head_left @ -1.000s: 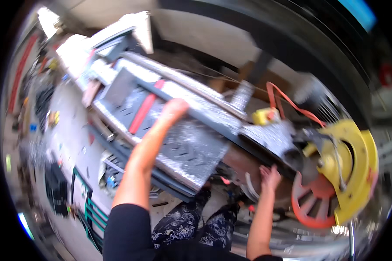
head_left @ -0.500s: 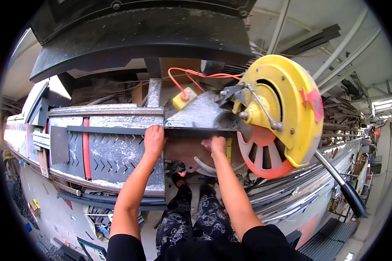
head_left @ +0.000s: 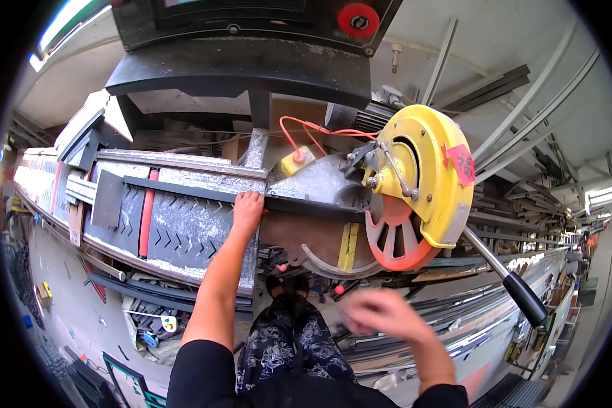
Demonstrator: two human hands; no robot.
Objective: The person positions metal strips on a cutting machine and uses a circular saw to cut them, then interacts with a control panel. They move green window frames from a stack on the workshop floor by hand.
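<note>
My left hand rests on a long dark metal bar, with the fingers curled over its far edge. The bar lies across the grey chevron-marked saw table. Its right end runs under the chop saw, toward the orange blade. A yellow guard covers the blade. My right hand is in the air near my body, below the saw, and is blurred by motion. Nothing shows in it. The saw's black-gripped handle sticks out to the lower right, untouched.
A dark machine housing with a red round button hangs over the saw. A small yellow box with red wires sits behind the blade. Long metal profiles are stacked at the right and below the bench. My patterned trouser legs are beneath.
My right hand has left the saw base beside the blade and pulled back toward my body. My left hand stays on the dark bar. The view has swung to centre on the saw.
</note>
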